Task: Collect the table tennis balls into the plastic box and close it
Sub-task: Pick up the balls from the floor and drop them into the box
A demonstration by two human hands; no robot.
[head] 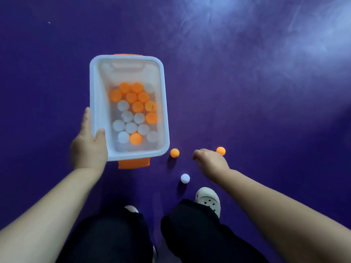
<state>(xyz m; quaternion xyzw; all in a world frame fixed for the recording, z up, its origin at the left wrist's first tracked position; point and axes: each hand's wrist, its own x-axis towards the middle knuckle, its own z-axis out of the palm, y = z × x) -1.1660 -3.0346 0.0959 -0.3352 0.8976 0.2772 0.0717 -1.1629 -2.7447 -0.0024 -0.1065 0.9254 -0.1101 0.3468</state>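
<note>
A clear plastic box (95, 88) with orange clips stands open on the purple floor, holding several orange and white table tennis balls. My left hand (88, 147) grips its near left corner, thumb over the rim. Three balls lie loose on the floor to the box's right: an orange ball (174, 153) by the box's near right corner, another orange ball (220, 150) just behind my right hand, and a white ball (185, 178) nearer my feet. My right hand (210, 162) hovers between the two orange balls, fingers curled down; I cannot see anything in it. No lid is in view.
The purple floor (247, 82) stretches all around, with a bright glare at the upper right. My legs in dark trousers and a white clog (209, 201) are at the bottom, close to the white ball.
</note>
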